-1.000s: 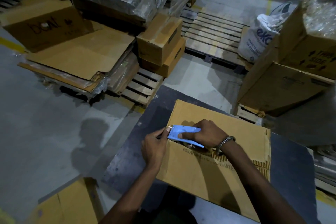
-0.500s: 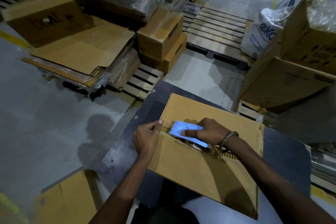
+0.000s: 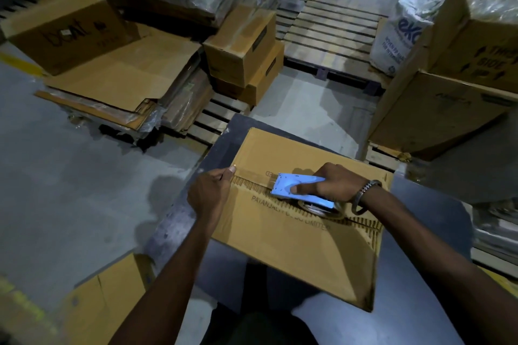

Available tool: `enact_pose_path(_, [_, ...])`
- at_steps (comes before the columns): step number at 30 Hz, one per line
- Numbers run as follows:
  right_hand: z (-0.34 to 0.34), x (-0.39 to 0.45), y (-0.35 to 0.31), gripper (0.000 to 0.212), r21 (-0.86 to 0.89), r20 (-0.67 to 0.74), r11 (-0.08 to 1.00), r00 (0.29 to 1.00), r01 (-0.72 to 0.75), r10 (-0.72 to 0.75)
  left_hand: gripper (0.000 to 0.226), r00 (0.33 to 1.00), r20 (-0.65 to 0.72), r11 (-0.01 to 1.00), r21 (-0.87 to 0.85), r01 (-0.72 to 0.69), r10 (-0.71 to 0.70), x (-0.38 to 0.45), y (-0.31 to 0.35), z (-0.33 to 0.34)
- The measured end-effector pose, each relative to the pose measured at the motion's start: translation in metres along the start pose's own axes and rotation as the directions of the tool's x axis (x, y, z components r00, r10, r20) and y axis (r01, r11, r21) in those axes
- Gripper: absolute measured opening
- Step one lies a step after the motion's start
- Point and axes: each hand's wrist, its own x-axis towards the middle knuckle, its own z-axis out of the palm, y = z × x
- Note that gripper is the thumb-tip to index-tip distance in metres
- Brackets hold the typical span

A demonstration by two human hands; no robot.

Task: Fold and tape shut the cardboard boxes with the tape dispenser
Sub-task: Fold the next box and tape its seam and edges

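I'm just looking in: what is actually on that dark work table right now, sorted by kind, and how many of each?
Cardboard box, lying on the table: 1
Blue tape dispenser, held on the box seam: 1
Hands at work, left hand and right hand: 2
Total: 4

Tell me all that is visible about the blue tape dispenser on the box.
The tape dispenser has a light blue, flat, plastic-looking body; a roll of clear tape sits under its rear end. It lies low along the centre seam of the cardboard box, nose toward the left hand. The right hand grips it from above, thumb on its side. A clear strip of tape runs from its nose to the box's left edge.
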Motion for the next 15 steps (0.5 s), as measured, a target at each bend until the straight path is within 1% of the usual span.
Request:
enact_pose_path(4, [-0.012, -0.018, 0.035, 0.07, 0.017, -0.041, 0.999, 0.998, -0.044, 0.045, 0.044, 0.998, -0.02, 0.997, 0.057, -0.051, 0.053, 0.011, 0.003, -0.001])
enact_pose_path(7, [-0.011, -0.032, 0.054, 0.069, 0.061, -0.062, 0.996, 0.996, -0.062, 0.066, 0.043, 0.997, -0.01, 0.997, 0.008, -0.082, 0.082, 0.014, 0.014, 0.002])
enact_pose_path(12, [-0.012, -0.045, 0.068, 0.069, 0.105, -0.115, 0.991, 0.989, -0.086, 0.098, 0.054, 0.998, 0.066, 0.999, -0.035, 0.015, -0.013, 0.023, 0.037, 0.012])
enact_pose_path(14, [-0.014, -0.049, 0.078, 0.069, 0.129, -0.112, 0.987, 0.987, -0.096, 0.111, 0.065, 0.996, 0.081, 1.0, -0.009, 0.023, -0.022, 0.031, 0.034, 0.016])
enact_pose_path(15, [-0.014, -0.051, 0.083, 0.069, 0.139, -0.11, 0.985, 0.987, -0.103, 0.119, 0.066, 0.997, 0.083, 1.0, 0.008, 0.012, -0.013, 0.033, 0.033, 0.016])
